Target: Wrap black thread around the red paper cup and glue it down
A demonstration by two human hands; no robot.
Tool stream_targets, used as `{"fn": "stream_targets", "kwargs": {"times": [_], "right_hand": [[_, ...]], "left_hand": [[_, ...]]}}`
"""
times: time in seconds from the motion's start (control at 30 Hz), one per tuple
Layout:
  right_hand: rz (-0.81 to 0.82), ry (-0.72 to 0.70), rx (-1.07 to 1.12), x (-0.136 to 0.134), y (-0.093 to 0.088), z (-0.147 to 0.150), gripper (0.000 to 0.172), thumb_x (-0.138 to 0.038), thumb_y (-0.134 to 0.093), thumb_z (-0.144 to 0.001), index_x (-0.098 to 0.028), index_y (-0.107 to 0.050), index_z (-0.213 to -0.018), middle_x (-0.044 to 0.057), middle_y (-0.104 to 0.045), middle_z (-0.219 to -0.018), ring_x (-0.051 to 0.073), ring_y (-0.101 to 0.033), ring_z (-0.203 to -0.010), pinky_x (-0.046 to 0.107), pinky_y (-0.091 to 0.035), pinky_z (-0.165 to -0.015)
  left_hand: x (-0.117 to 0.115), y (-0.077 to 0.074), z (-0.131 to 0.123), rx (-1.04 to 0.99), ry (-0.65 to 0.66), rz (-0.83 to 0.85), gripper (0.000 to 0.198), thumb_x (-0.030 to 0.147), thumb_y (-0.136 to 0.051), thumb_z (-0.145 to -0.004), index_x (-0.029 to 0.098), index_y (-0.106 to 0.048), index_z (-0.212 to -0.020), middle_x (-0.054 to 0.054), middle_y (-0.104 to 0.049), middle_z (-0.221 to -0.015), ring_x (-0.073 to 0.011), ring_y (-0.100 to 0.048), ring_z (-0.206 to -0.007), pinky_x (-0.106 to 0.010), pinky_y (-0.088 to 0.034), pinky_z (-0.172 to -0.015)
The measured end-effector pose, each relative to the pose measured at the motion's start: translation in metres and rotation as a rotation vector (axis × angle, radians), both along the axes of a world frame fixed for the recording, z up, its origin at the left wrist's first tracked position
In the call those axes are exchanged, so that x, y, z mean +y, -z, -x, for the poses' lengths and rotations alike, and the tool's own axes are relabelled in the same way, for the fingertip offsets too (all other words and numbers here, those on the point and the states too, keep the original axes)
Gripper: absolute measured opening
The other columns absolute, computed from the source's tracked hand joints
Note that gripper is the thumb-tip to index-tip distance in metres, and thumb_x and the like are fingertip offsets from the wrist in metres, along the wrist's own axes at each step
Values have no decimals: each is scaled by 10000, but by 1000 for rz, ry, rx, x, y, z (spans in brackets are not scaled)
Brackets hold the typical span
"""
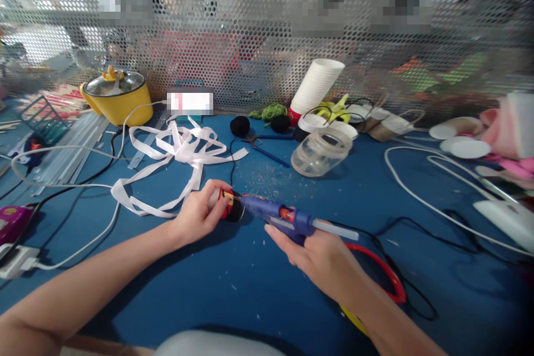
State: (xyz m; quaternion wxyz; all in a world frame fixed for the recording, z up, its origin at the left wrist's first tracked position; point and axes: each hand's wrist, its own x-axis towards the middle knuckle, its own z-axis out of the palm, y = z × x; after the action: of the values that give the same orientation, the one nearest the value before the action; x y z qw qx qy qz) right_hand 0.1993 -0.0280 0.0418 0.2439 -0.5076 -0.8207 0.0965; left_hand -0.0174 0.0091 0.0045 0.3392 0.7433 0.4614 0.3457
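My left hand (196,216) is closed around a small paper cup (231,204) with red, yellow and black on its side, lying tilted low over the blue table. Wrapped around the handle of a blue hot glue gun (267,210), my right hand (323,258) points its nozzle left. The nozzle tip is at the cup's side; whether it touches, I cannot tell. A clear glue stick (336,229) juts from the gun's back. Black yarn runs from near the cup up to a black yarn ball (240,125).
Loose white ribbon (183,147) lies left of centre. Behind are a clear plastic jar (319,154), blue-handled pliers (271,156), stacked paper cups (319,86) and a yellow pot (131,105). White cables (79,184) cross the left side. A red ring (384,267) lies under my right forearm.
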Motion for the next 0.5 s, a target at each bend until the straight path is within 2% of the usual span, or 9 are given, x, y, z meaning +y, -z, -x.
{"fn": "stream_targets", "kwargs": {"times": [0.1,0.5], "right_hand": [[9,4,0,0,2,-1,354,-394,-395,-884,-208,-653,-729,16,-588,-498,175,-616,-542,257,-459,-507],[70,46,23,5,9,-2,403,-479,-406,-862,-219,-609,-631,-6,-545,-433,169,-584,-476,266,-449,-498]], "left_hand": [[0,1,0,1,7,2,225,272,-406,-872,149,-460,-1053,88,-426,-449,-77,-367,-340,-182,-275,-399],[-3,-2,-1,-30,33,-10,216,243,-406,-865,139,-455,-1047,85,-446,-469,-63,-350,-332,-169,-232,-379]]}}
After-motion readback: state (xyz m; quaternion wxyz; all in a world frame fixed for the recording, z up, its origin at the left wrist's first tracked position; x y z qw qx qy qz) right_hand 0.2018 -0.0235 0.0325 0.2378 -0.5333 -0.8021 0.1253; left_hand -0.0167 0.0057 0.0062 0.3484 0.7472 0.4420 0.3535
